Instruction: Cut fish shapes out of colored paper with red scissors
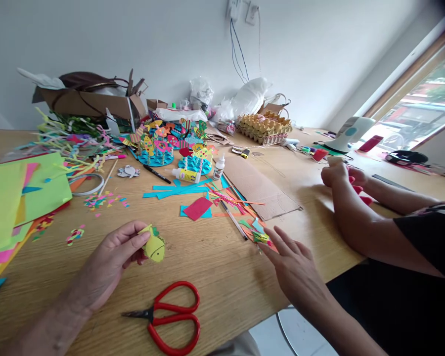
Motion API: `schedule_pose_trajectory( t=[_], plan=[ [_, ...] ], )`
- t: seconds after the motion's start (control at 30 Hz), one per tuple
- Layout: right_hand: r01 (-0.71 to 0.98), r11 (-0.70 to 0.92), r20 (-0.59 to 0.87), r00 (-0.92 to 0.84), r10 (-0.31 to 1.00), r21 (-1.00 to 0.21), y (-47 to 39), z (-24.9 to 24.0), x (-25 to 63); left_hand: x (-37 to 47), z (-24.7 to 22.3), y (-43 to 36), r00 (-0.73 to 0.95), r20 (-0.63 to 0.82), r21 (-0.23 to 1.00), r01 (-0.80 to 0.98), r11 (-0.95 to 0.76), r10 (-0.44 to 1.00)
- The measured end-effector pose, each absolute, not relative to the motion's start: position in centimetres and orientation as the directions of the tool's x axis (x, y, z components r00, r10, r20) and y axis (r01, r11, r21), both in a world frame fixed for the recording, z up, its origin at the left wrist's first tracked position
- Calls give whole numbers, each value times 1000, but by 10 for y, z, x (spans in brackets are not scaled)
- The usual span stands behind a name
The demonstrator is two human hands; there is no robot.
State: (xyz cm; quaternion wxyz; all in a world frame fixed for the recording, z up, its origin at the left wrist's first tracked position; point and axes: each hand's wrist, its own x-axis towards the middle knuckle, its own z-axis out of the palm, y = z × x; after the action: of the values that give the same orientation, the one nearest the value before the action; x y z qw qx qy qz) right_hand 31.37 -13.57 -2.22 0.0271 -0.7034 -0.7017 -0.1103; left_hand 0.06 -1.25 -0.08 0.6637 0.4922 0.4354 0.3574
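Note:
Pinched between thumb and fingers of my left hand (122, 247) is a yellow paper fish (156, 248) with a drawn eye and a curved line. My right hand (291, 259) hangs over the table with its fingers stretched out, close to a small heap of coloured paper scraps (258, 235). I cannot tell whether its fingertips touch them. Red-handled scissors (176, 316) lie in front of me, blades pointing left. Beyond the hands lie a red paper piece (198, 208) on blue paper and a pen (233, 220).
Blue stands with paper fish (155, 153), a yellow glue tube (186, 175) and a white glue bottle (219, 168) stand farther back. Cardboard (259, 188) lies right of centre. Coloured sheets (40, 188) cover the left. At right, a co-worker's hands (337, 173) hold something partly hidden.

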Motion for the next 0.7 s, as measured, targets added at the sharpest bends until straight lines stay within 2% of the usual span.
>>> schedule_pose_trajectory(
  t=[0.07, 0.2, 0.3, 0.4, 0.53, 0.6, 0.7],
  plan=[
    [999, 43, 264, -48, 963, 26, -134, -13, 305, 4, 3, -14, 387, -213, 971, -21, 239, 897],
    [879, 294, 298, -186, 936, -375, -123, 12, 259, 13, 9, -17, 420, -163, 987, 83, 141, 893],
    [719, 343, 290, -202, 935, -605, -102, 28, 221, 16, 9, -19, 464, -121, 986, 157, 53, 877],
    [651, 326, 199, -263, 944, -686, -77, 38, 197, 16, 9, -18, 523, -78, 954, 285, -88, 849],
    [696, 339, 90, -369, 925, -633, -53, 44, 185, 16, 12, -17, 592, -3, 866, 404, -294, 806],
    [654, 312, 38, -396, 917, -689, -47, 45, 184, 16, 13, -17, 610, -5, 845, 426, -322, 793],
    [527, 231, 42, -345, 937, -818, -43, 40, 185, 15, 14, -17, 598, -42, 883, 398, -250, 800]
  ],
)
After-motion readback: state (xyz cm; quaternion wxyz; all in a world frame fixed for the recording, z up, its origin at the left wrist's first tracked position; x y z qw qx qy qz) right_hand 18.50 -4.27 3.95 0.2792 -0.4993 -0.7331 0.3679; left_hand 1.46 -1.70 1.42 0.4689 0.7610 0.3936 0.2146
